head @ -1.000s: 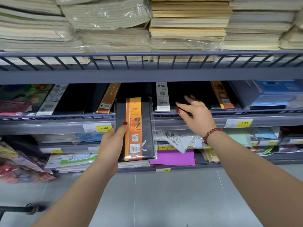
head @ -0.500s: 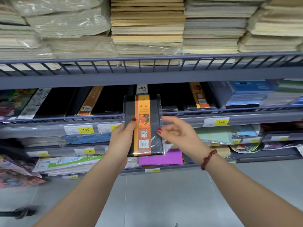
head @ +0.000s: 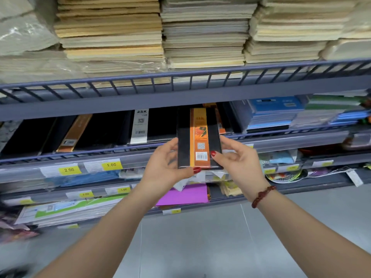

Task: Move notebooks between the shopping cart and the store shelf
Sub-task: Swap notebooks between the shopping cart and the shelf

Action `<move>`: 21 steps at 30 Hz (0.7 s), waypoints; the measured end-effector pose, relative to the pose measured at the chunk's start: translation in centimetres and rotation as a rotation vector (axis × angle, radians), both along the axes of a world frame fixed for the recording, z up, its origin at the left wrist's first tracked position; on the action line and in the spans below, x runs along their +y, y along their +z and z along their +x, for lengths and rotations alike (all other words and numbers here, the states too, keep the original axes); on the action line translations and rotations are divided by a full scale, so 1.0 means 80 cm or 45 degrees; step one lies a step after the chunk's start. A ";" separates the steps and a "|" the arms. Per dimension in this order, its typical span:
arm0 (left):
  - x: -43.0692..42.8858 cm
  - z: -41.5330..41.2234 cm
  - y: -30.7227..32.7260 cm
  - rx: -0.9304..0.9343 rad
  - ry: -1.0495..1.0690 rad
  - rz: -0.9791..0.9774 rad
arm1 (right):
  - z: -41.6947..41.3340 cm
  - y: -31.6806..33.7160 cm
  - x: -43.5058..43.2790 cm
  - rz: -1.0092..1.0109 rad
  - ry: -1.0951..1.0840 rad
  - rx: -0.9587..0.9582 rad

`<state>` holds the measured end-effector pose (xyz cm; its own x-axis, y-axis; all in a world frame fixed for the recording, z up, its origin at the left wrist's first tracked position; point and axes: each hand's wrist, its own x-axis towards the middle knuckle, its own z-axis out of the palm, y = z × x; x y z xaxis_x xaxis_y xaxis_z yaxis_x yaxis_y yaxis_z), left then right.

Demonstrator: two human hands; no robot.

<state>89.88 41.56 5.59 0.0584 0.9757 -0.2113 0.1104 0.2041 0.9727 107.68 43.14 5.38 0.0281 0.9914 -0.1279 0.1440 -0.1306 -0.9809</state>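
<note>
1. Black notebook with orange band (head: 197, 137), frame centre, at the middle shelf rail (head: 281, 133).
2. My left hand (head: 166, 167) and right hand (head: 239, 163) pinch its lower side edges, thumbs on the cover.
3. Likely light, stiff; wrap looks slippery, so grip the edges.

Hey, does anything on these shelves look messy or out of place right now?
Yes. Just below the held notebook, crumpled clear packets and a purple sheet spill forward untidily. Further right, a white price tag hangs tilted instead of sitting straight. The notebook itself looks intact.
</note>
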 end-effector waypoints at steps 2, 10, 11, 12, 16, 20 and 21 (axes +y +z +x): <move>0.008 0.014 -0.004 0.085 0.023 0.084 | 0.010 0.000 0.009 0.023 -0.081 -0.079; 0.071 0.042 0.000 0.293 0.132 0.191 | 0.045 -0.001 0.056 0.176 0.168 -0.343; 0.081 0.043 -0.001 0.340 0.132 0.180 | 0.047 -0.003 0.065 0.194 0.180 -0.387; 0.089 0.043 -0.002 0.392 0.124 0.175 | 0.048 -0.004 0.073 0.215 0.187 -0.429; 0.116 0.042 0.000 0.705 0.091 0.255 | 0.049 -0.008 0.101 0.276 0.200 -0.585; 0.136 0.047 -0.002 0.656 0.165 0.242 | 0.048 -0.008 0.121 0.267 0.219 -0.669; 0.138 0.049 -0.004 0.649 0.180 0.245 | 0.048 -0.010 0.125 0.259 0.223 -0.688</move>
<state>93.82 52.59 5.24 -0.1388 0.9903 0.0040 0.5605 0.0752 0.8248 111.49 53.13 4.62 -0.1297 0.9902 0.0515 0.6315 0.1225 -0.7656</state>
